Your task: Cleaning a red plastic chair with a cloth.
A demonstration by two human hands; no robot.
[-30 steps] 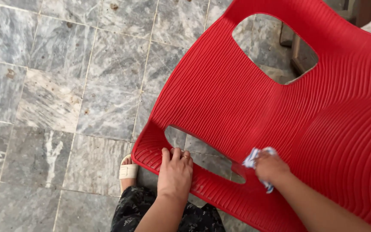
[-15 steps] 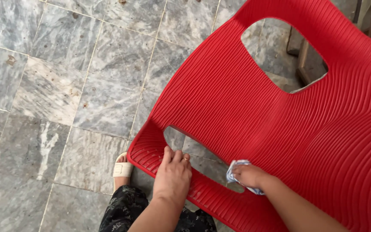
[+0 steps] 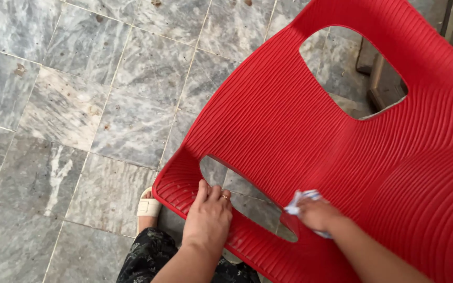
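So the red ribbed plastic chair [image 3: 310,131] takes up the whole right side of the view, tilted over the grey marble tile floor [image 3: 74,105]. The right hand [image 3: 318,214] is bunched tight around a small white and blue cloth [image 3: 299,200], pressing it onto the ribs right at the edge of the near cutout. The left hand [image 3: 208,217] lies with its fingers close together over the chair's near-left rim, fingertips hooked at that cutout, ring on one finger.

How far along? Hard to say honestly. The plastic looks about equally shiny everywhere, no obvious dirty or wet patch, so I'd guess the near edge is being done and the big far stretch could go either way.

Count: one chair, two cutouts in it, one cloth, two hands, one pale sandal [image 3: 148,207] on the floor by the dark patterned skirt [image 3: 150,259].
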